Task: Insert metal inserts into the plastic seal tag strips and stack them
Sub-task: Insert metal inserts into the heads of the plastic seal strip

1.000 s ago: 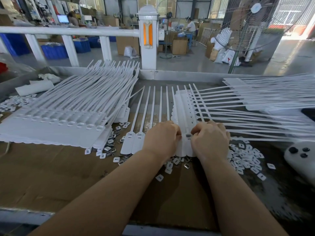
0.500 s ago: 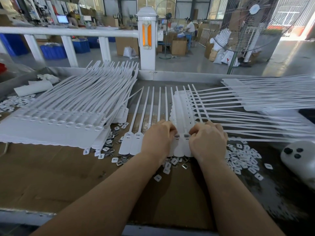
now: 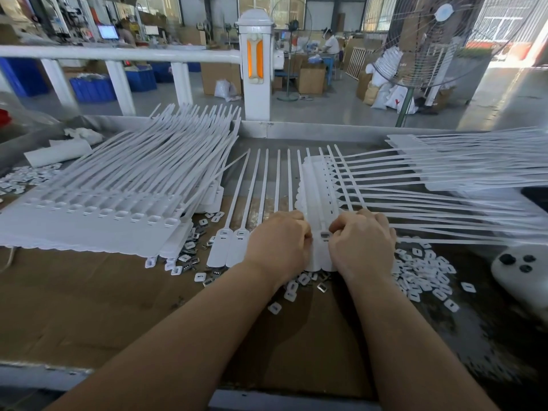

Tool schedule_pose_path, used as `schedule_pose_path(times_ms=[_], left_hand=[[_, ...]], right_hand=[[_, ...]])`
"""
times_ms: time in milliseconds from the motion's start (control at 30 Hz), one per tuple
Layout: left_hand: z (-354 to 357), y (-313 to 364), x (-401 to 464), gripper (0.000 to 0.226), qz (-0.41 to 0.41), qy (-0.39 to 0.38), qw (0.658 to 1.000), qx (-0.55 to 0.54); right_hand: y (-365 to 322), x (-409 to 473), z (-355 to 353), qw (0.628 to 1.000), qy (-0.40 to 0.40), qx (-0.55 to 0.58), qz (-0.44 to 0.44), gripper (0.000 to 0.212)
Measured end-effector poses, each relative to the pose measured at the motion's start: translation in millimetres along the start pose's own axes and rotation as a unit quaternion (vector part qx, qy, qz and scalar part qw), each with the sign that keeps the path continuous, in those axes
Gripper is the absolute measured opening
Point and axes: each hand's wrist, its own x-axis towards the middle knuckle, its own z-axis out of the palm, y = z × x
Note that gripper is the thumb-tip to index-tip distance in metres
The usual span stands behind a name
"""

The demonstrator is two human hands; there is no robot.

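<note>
Now, hands: your left hand (image 3: 277, 243) and right hand (image 3: 361, 241) sit knuckles-up with fingers curled, on either side of the strip you are working; what the fingertips pinch is hidden.
Working strip: the seal tag strip (image 3: 318, 203) lies on the counter (image 3: 89, 307) between your hands — its row of tag heads runs away from you, its tails fan off to the right.
Insert: one metal insert (image 3: 325, 234) shows in a tag slot just beside your right fingers.
Second strip: another seal strip (image 3: 234, 246) lies under your left hand, tag heads toward you, tails pointing away.
Finished stack: the stack of strips (image 3: 98, 215) is at the left, heads toward you, tails slanting up and right.
Loose parts: a scatter of inserts (image 3: 421, 271) lies right of your wrist — none in a container.
Edges: a metal rim (image 3: 311, 130) bounds the far side; bare cardboard lies near you at the left.
Right edge: a white controller (image 3: 522, 268) rests there.
</note>
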Motion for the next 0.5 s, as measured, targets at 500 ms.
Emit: schedule_pose_path(times_ms=[500], left_hand=[[-13,-4,4,0.025,-0.029,-0.086,0.996,-0.007]], right_hand=[[-2,3,-9,0.997,-0.022,-0.063,-0.045,0.021]])
